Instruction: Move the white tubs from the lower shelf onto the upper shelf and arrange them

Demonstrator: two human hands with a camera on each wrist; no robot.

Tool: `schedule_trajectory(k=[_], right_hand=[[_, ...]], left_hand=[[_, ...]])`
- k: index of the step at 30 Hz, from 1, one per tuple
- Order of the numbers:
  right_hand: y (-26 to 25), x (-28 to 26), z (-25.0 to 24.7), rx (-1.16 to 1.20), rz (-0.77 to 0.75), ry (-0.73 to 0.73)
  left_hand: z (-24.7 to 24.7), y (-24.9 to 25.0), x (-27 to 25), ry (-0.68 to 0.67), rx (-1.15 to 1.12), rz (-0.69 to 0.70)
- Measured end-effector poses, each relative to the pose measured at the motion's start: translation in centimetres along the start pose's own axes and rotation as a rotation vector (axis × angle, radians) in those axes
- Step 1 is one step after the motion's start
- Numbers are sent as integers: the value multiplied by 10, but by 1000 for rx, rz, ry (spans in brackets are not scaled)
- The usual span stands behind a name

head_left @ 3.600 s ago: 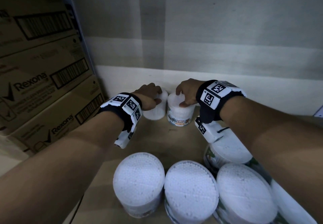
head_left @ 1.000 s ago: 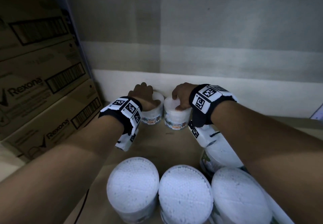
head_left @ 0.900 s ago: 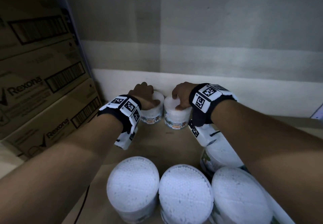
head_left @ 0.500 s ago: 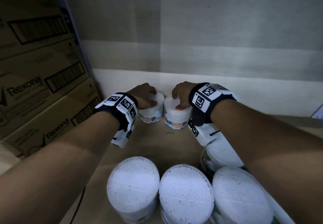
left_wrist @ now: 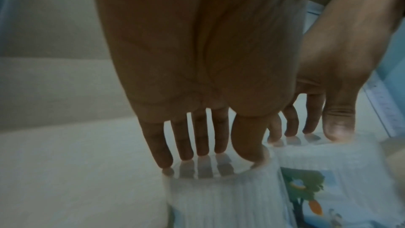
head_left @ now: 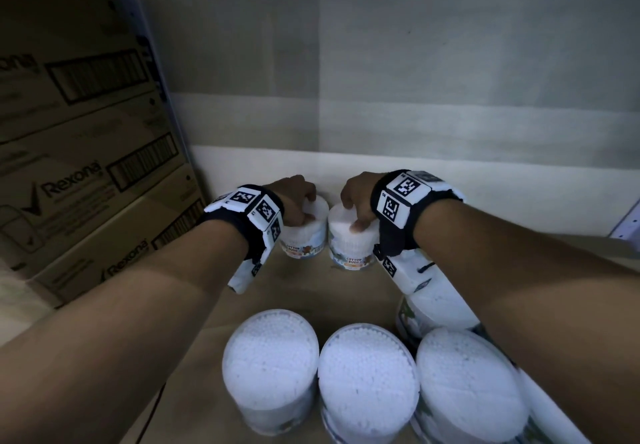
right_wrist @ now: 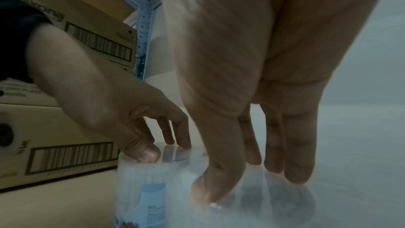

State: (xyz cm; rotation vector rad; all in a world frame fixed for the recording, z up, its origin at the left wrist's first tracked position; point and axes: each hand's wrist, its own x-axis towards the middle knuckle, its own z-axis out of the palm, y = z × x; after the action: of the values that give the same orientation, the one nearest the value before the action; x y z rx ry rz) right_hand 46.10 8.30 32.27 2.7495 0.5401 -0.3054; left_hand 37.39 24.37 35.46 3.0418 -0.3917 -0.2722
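Two small white tubs of cotton buds stand side by side against the back wall of the brown shelf board [head_left: 311, 291]. My left hand [head_left: 294, 197] is over the left tub [head_left: 306, 235], its fingertips [left_wrist: 186, 155] and thumb resting on the clear lid. My right hand [head_left: 356, 194] is over the right tub [head_left: 351, 244] in the same way, with fairly straight fingers [right_wrist: 295, 171] touching the lid and the thumb at the near rim. No finger reaches down either tub's side. In the left wrist view the left tub [left_wrist: 219, 197] touches the right tub [left_wrist: 328, 162].
Several larger white tubs [head_left: 367, 381] stand in a row at the front of the shelf, under my forearms. Stacked Rexona cartons [head_left: 86, 184] fill the left side beyond a metal shelf post [head_left: 149, 45]. Bare board lies between the two rows.
Since 3.6 s ago both tubs have gone back toward the wall and stand there. In the last second the left wrist shifted slightly; the tubs stayed put.
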Motion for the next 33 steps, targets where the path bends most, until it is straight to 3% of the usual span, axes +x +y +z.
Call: schedule_trajectory(k=[6,20,27,33], right_hand=[[-8,2,20,-17,4,-43],[-38,-87,18,103,-64,-57],[-48,-152,9,207,-130,-15],[-53,-178,5,240,-100,-24]], left_hand=[[-1,11,-21,-79,119,56],[2,30,-92,-91,90,143],[11,35,-114,-54,177,72],[21,33,-119,-77,83,10]])
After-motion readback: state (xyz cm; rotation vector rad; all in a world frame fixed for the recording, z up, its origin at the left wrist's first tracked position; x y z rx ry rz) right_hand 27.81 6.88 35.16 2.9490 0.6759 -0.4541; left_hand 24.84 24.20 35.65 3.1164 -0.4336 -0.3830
